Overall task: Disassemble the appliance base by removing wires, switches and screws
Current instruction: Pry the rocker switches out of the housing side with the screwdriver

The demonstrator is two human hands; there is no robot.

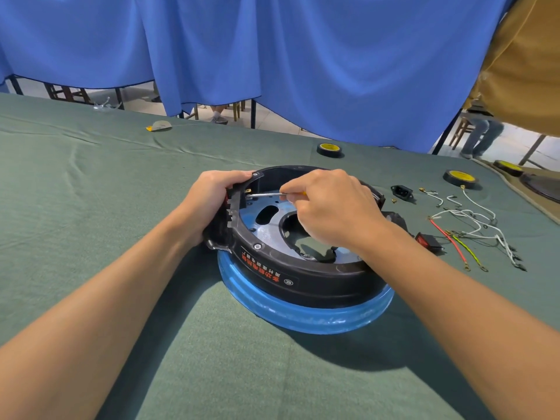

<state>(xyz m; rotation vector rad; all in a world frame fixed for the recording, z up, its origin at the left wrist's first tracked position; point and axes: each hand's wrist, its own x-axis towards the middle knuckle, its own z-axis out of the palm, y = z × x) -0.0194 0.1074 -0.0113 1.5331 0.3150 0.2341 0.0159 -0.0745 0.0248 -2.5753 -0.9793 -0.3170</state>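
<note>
The round black appliance base [303,280] lies upside down on a blue-wrapped rim [303,316] in the middle of the table. My left hand [212,201] grips its left wall from outside. My right hand [330,204] holds a screwdriver [266,194] with a yellow handle, its metal shaft pointing left, tip against the inner left wall beside a brass terminal. Removed parts lie to the right: a bundle of white, red and yellow-green wires [472,228], a red rocker switch [428,241] and a black power socket [401,191].
Green cloth covers the table [91,207]. Rolls of black tape with yellow cores sit at the back [329,149] and the right [460,178]. A small pale object [160,125] lies far left. Blue curtains hang behind; a person's legs show at the far right.
</note>
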